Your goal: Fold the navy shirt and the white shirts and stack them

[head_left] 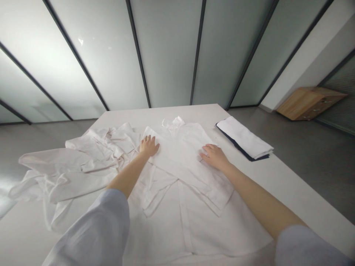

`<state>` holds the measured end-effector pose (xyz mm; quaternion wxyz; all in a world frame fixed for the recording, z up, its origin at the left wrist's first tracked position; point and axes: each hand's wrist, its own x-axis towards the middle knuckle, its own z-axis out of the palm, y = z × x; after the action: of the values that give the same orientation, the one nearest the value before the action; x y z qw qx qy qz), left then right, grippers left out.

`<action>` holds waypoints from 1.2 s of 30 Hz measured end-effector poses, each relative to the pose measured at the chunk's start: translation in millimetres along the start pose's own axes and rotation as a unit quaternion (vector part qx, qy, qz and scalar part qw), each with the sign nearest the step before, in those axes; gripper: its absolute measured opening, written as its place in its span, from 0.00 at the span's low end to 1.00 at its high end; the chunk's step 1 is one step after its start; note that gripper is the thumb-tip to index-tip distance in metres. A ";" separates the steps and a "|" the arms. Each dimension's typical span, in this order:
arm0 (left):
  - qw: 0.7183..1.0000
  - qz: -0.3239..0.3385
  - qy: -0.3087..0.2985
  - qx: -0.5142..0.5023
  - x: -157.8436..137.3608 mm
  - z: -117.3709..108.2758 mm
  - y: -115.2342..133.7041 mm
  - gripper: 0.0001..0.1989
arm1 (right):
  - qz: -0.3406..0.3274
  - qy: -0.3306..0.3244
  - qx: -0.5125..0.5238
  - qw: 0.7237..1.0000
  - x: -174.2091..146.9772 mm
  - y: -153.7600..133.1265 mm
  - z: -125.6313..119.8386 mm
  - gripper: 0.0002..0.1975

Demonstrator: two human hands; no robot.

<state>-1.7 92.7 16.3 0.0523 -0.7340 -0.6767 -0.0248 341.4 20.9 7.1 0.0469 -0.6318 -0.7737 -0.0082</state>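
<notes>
A white shirt (177,155) lies spread on the table, its collar at the far end and its button strip running down the middle towards me. Its sleeves are folded inward across the front, with the cuffs near the centre. My left hand (149,146) rests on the shirt's upper left side, fingers spread and pointing away. On the right side of the shirt, my right hand (215,156) lies with its fingers apart, touching the cloth. Neither hand grips anything that shows.
Crumpled white garments (94,155) lie in a heap on the left, partly hanging over the table edge. A folded white cloth (244,136) sits on a dark one at the right of the white table (294,199). A wooden cabinet (307,103) stands beyond on the floor.
</notes>
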 end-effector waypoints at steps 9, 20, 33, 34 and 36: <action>0.991 -0.117 -0.057 -0.041 2.3 13.0 2.0 0.41 | 0.047 -0.036 -0.003 0.998 23.5 2.9 24.1 0.32; 0.998 -0.051 -0.024 -0.009 -22.6 12.6 8.5 0.37 | 0.051 -0.031 -0.011 0.998 -0.4 -1.2 15.0 0.30; 0.998 0.011 -0.059 -0.031 -71.9 9.5 20.2 0.34 | 0.006 -0.037 0.028 0.999 32.7 -10.9 -6.6 0.27; 0.998 0.009 -0.061 -0.030 -74.5 8.5 20.1 0.34 | 0.007 -0.039 0.019 0.999 32.7 -15.3 -1.7 0.28; 0.997 0.001 -0.068 -0.027 -78.8 6.9 18.6 0.34 | 0.021 -0.045 0.003 0.999 28.9 -24.1 7.9 0.30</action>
<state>10.0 13.9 0.2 -0.0138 -0.7358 -0.6770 0.0064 311.6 44.8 2.8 0.0140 -0.6472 -0.7618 0.0232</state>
